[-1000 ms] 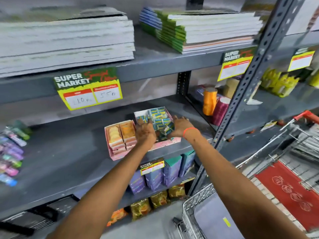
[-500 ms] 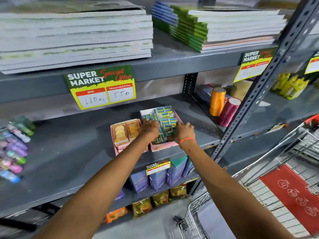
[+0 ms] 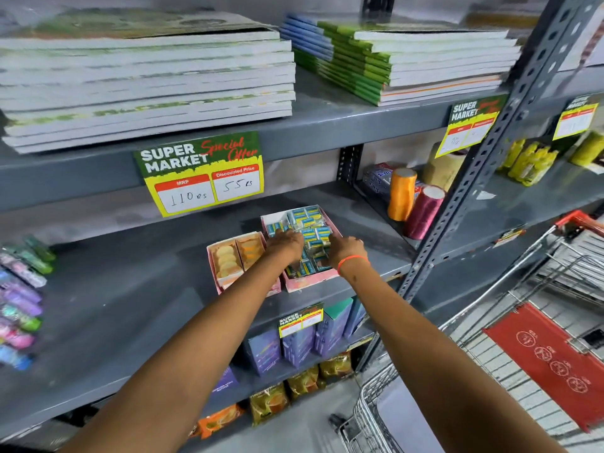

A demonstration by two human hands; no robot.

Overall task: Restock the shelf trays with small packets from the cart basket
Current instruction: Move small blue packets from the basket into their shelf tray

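A pink shelf tray on the middle shelf holds several small blue-green packets. Both my hands are inside it. My left hand lies on the packets at the tray's left side, fingers stretched out and pressing down. My right hand, with an orange band at the wrist, curls over packets in the tray's near right part, thumb underneath them. To the left, touching it, stands a second pink tray with orange and yellow packets. The wire cart basket is at the lower right; no packets show in it.
Orange and maroon spools stand right of the tray beside the perforated upright. A price tag hangs above. Stacked notebooks fill the top shelf. Colourful items lie far left. Purple boxes sit on the shelf below.
Both hands have pushed a little deeper into the blue-packet tray and closer together over the packets. The view has shifted slightly left and nearer to the shelf.
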